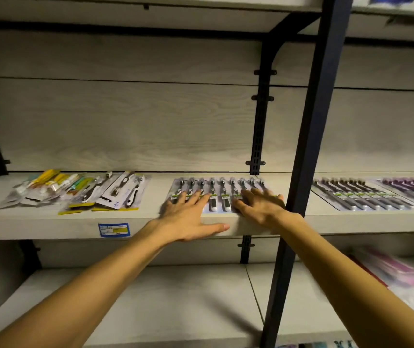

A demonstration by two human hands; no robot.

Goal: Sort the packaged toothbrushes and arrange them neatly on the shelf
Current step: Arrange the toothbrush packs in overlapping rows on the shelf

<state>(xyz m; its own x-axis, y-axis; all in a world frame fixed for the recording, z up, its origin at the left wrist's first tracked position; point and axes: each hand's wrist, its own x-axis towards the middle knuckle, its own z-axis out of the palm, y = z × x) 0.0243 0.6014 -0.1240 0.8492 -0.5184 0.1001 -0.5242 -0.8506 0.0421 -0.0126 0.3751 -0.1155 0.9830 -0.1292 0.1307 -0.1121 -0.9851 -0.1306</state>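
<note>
Two bare forearms reach forward from the camera. The left hand [188,217] and right hand [261,207] lie flat, fingers spread, holding nothing, and press on a fanned row of packaged toothbrushes [219,194] at the front of the shelf [50,222], likely to square the row. A jumbled pile of mixed packs [75,192] lies to the left, neat rows [376,194] to the right. The blue and yellow price tag [113,230] is unreadable.
</note>
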